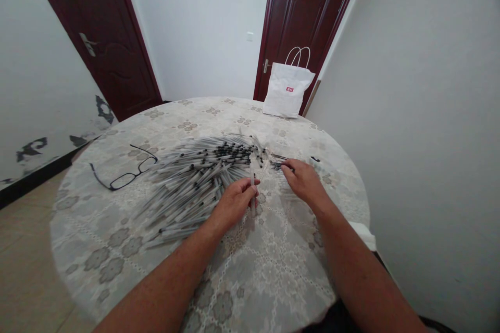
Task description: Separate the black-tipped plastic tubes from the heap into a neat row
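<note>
My left hand (234,202) is closed around a slim clear pen barrel (253,173), held nearly upright between thumb and fingers. To its left spreads a big heap of pens (183,182) with translucent barrels and black ends, many of the ends pointing toward the middle. My right hand (303,179) is palm down with its fingertips pinched at a small bunch of thin dark rods (275,165) that look like refills. Whatever lies between those fingertips is too small to make out. Clear tubes (289,195) lie just below the right hand.
A round table with a patterned cloth (250,281) carries everything. Black-framed glasses (125,179) lie left of the heap. A white paper bag (288,91) stands at the far edge. Beyond the right hand is a small black piece (315,159). A wall (429,114) runs along the right.
</note>
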A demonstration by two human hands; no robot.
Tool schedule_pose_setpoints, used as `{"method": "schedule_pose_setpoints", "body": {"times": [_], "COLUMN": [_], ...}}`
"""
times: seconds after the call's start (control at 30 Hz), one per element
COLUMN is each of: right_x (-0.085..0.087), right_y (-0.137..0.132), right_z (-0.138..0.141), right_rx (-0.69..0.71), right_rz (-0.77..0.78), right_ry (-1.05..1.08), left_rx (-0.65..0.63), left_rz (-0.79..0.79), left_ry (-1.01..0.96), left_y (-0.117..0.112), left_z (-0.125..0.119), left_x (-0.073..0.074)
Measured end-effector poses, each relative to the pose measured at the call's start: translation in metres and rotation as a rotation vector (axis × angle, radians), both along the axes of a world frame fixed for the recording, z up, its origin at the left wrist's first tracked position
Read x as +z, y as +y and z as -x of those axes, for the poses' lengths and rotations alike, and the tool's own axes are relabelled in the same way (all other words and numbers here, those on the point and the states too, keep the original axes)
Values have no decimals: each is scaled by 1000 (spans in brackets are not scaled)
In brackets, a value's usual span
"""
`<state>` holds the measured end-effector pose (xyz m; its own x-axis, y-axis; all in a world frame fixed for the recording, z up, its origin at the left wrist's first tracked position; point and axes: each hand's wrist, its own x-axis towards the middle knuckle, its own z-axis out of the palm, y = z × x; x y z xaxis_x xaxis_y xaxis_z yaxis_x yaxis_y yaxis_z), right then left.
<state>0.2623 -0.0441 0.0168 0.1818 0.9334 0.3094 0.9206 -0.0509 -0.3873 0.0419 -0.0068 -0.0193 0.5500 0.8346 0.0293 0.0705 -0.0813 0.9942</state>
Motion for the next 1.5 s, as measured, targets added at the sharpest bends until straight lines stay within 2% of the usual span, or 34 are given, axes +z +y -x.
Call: {"method": "schedule_pose_setpoints", "body": {"times": [0.1, 0.17, 0.23, 0.37, 0.57, 0.73, 0.8, 0.93, 1.03, 1.2, 1.37, 1.43, 1.5], "right_x": [1, -6, -14, -25, -22, -22, -23, -25, -29, -33, -24, -16, -7], "right_y": [-16, -22, -23, -22, -27, -24, -22, -19, -17, -18, -19, -12, 0], "right_z": [26, 39, 45, 45, 47, 42, 38, 32, 27, 13, -10, -20, -29], "right_rx": [161, 205, 207, 208, 288, 237, 196, 198, 242, 277, 365, 325, 192], "right_rz": [-41, -69, -106, -95, -43, -25, -70, -105, -16, 164, 368, 339, 154], "right_ry": [432, 579, 613, 614, 662, 953, 921, 690, 613, 658, 553, 526, 571], "left_rx": [-85, -148, -175, -141, -93, -4, 31, 61, 96, 125, 141, 150, 159], "left_rz": [-55, -90, -170, -364, -381, -408, -416, -385, -327, -171, -66, -48, -63], "left_ry": [67, 117, 159, 217, 265, 326, 321, 291, 252, 112, -44, -62, -61], "left_y": [-5, -9, -12, -13, -11, -12, -11, -7, -4, -1, -5, -6, -7], "left_z": [1, 1, 0, -1, 0, 0, -1, -1, 1, 2, -1, -1, 0], "left_x": [2, 5, 8, 10, 5, 3, 3, 5, 6, 3, 3, 3, 4]}}
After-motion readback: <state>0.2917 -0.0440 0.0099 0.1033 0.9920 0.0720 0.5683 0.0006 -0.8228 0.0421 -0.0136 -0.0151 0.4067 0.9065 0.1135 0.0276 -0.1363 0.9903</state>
